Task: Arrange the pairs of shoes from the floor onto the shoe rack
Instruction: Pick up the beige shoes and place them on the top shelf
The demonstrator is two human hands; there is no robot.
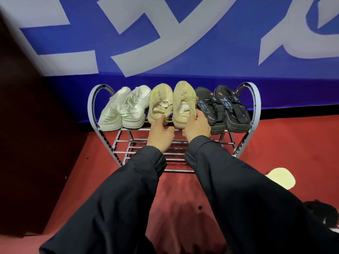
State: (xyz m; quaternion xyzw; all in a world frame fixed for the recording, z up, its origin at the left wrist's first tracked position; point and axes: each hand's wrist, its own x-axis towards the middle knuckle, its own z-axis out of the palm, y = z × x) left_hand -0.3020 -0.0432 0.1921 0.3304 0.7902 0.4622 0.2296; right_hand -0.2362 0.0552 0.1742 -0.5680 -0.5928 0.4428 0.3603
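Note:
A grey metal shoe rack (95, 109) stands against the blue wall with three pairs on its top shelf. A white pair (122, 109) is at the left, a beige pair in the middle and a black pair (222, 110) at the right. My left hand (160, 133) holds the heel of the left beige shoe (159, 101), thumb and fingers curled at its back. Around the heel of the right beige shoe (183, 101) my right hand (197, 126) curls its fingers. Both shoes rest on the shelf, toes toward the wall.
The rack's lower shelves (174, 154) hold nothing that I can see. A dark wooden panel (36, 143) rises at the left. On the red floor (275, 153) lie a pale shape (281, 177) at the right and a dark object (322, 217) at the right edge.

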